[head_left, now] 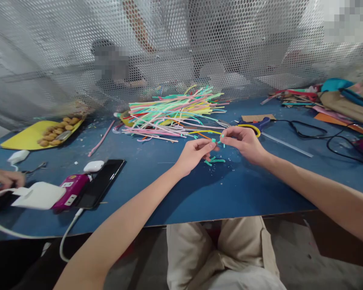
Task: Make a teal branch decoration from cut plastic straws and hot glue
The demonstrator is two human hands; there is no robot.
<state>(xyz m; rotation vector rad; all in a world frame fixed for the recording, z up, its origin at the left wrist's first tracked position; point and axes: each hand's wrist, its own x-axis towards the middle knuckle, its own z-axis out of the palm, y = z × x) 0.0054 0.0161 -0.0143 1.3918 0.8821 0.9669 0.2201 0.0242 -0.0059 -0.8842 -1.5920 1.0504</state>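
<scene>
Over the middle of the blue table, my left hand pinches a small teal piece of pipe cleaner between thumb and fingers. Close beside it, my right hand has its fingers pinched on another short teal pipe cleaner piece. Whether the two pieces join cannot be made out. Several cut teal pipe cleaner pieces lie below my hands, among tiny scraps. Just behind my right hand are scissors with yellow and dark blue handles, partly hidden by it. A pile of pastel pipe cleaners spreads beyond both hands.
On the left are a black phone, a purple power adapter, a white charger and another person's hand. Farther back sits a yellow sheet bearing brown nuts. Black cable and fabric lie right; perforated metal stands behind.
</scene>
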